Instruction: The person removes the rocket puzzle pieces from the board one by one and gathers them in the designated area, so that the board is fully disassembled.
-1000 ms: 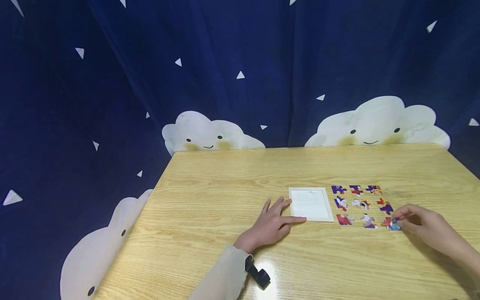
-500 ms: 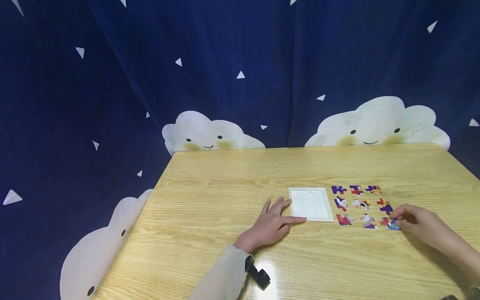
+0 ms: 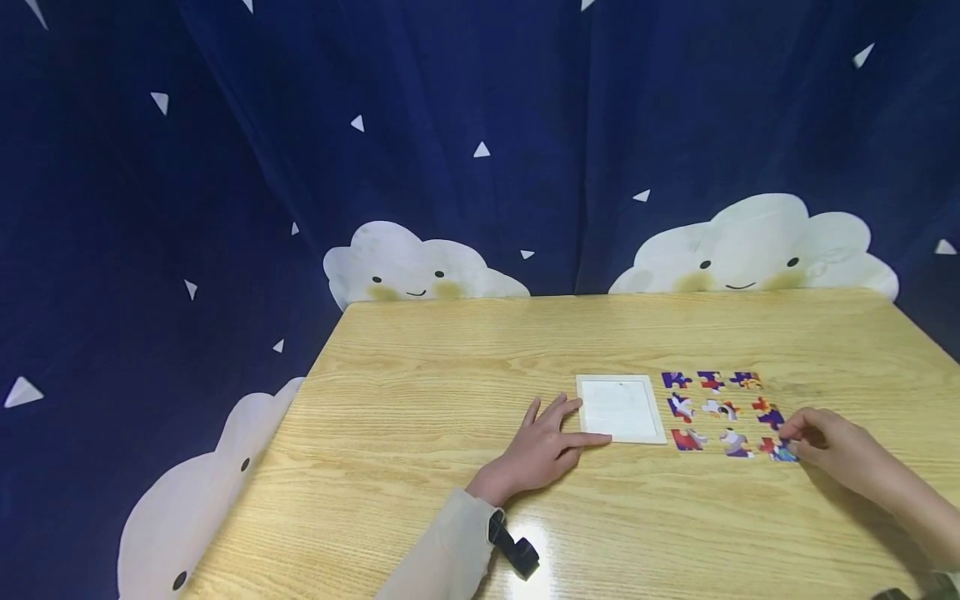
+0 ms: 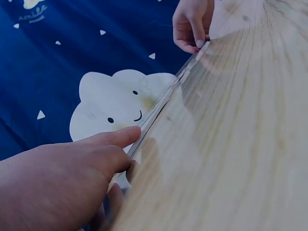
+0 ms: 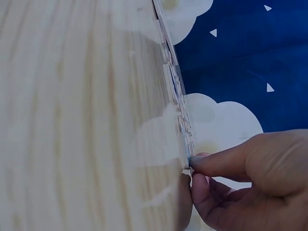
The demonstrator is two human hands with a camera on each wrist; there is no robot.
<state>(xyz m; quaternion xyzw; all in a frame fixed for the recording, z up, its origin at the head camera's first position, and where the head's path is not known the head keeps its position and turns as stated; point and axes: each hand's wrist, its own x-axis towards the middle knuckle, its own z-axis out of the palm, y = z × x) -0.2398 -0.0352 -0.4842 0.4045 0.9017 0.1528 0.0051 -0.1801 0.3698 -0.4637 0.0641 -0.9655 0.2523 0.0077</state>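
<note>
Spread out on the table, my left hand (image 3: 536, 450) touches the left side and near edge of a white square puzzle frame (image 3: 660, 417) with straight fingers. In the left wrist view, the hand (image 4: 72, 178) lies along the frame's thin edge. My right hand (image 3: 843, 450) pinches the near right corner jigsaw piece (image 3: 778, 448), red and blue, which lies flat on the table. In the right wrist view, thumb and forefinger of the hand (image 5: 250, 178) meet at that piece's edge. Several other jigsaw pieces (image 3: 722, 409) lie in spaced rows between the frame and this hand.
A wooden table (image 3: 450, 358) carries everything. Behind it hangs a dark blue curtain (image 3: 420, 100) with white triangles and smiling clouds. A black strap with a small device (image 3: 513, 546) is on my left wrist.
My right hand has shifted slightly left, and the corner piece has slid a little left with it. My left hand and the frame have stayed in place.
</note>
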